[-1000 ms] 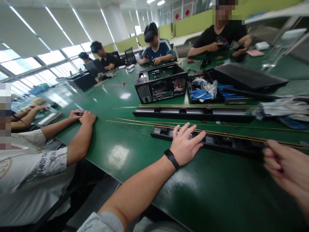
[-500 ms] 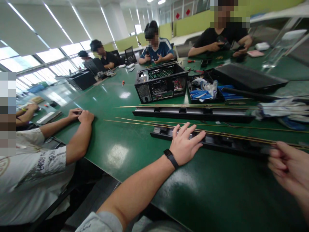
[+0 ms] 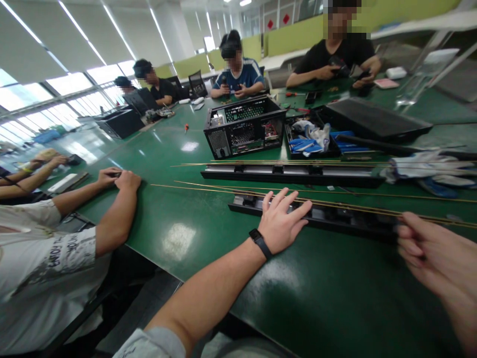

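Green bench (image 3: 160,211), windows (image 3: 28,99) behind. Left hand (image 3: 281,223) spreads fingers across black rail (image 3: 335,223) lying there; right hand (image 3: 428,243), fingers curled near gold rods (image 3: 350,207), grip unclear. Co-worker's sleeve (image 3: 72,254) reads "ENJOY."

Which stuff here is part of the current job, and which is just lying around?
Looks in use:
- near channel, left grip spread on it
- thin rods along it
- right grip curled at its right; hold unclear

Probably just lying around:
- far channel
- PC case
- gloves
- dark panel
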`<state>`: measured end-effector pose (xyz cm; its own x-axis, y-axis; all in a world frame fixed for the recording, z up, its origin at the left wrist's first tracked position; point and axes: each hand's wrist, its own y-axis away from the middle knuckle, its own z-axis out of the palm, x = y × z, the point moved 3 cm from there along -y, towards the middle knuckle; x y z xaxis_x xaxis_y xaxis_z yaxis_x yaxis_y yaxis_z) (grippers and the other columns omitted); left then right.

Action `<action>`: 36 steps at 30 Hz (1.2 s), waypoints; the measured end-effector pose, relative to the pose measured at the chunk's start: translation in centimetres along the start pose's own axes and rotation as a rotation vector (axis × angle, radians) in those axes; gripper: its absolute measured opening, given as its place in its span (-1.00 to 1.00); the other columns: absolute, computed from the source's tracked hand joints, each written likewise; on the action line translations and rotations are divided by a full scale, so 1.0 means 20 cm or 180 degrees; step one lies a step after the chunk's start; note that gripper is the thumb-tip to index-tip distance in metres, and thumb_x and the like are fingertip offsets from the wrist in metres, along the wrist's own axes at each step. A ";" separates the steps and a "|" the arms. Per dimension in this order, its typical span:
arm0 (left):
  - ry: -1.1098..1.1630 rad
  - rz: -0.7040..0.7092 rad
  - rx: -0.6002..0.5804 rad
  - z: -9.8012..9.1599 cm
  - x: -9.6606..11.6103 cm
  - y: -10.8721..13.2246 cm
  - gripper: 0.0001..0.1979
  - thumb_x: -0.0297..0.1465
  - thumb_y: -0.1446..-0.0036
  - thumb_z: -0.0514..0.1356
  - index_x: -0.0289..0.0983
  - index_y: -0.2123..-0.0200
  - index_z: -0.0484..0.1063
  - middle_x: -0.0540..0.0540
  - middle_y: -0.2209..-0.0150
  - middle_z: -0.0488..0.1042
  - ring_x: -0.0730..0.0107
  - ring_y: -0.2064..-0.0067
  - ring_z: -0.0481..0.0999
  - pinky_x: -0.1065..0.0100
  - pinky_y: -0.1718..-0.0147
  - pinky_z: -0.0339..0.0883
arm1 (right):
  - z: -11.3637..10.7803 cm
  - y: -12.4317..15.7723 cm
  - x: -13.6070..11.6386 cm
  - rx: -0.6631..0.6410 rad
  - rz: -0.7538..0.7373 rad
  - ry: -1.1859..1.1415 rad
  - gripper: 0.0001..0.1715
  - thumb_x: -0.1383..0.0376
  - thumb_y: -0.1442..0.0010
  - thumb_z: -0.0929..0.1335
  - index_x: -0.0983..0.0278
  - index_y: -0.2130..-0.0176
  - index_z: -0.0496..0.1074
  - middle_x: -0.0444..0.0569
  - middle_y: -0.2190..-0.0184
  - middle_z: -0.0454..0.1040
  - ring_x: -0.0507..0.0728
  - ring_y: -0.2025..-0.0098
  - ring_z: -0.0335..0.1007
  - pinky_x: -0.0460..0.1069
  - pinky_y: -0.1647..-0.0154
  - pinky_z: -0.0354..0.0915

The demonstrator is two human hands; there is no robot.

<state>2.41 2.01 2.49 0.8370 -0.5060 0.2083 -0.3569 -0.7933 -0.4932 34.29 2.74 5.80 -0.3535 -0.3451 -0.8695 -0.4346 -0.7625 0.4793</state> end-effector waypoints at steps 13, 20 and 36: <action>0.0113 -0.0066 0.0054 0.03 -0.01 0.01 -0.49 -0.30 -0.68 0.49 0.11 -0.57 0.76 -0.26 -0.65 0.67 -0.27 -0.76 0.54 -0.40 -0.77 0.30 | 0.02 0.00 0.04 0.0062 -0.0174 -0.0314 -0.60 0.26 -0.61 0.65 0.19 0.21 0.48 -0.19 0.49 0.42 -0.07 0.68 0.11 -0.25 0.75 0.01; 0.0146 -0.0052 0.0102 0.02 -0.01 0.02 -0.51 -0.32 -0.69 0.47 0.08 -0.56 0.77 -0.29 -0.65 0.67 -0.30 -0.76 0.54 -0.43 -0.77 0.31 | 0.02 0.03 0.01 -0.0113 -0.0070 -0.0230 -0.63 0.29 -0.61 0.65 0.18 0.19 0.49 -0.21 0.46 0.43 -0.07 0.68 0.12 -0.23 0.76 0.04; 0.0122 -0.0063 0.0162 0.04 -0.02 0.03 -0.50 -0.32 -0.66 0.50 0.11 -0.55 0.77 -0.24 -0.65 0.68 -0.29 -0.75 0.55 -0.40 -0.78 0.29 | 0.03 0.05 0.03 0.0119 -0.0195 -0.0412 -0.57 0.36 -0.65 0.61 0.19 0.24 0.46 -0.22 0.48 0.44 -0.08 0.69 0.12 -0.23 0.77 -0.01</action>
<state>2.18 2.07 1.51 0.8267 -0.5039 0.2502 -0.3182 -0.7855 -0.5307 33.13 2.18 5.92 -0.4282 -0.2232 -0.8757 -0.4884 -0.7581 0.4320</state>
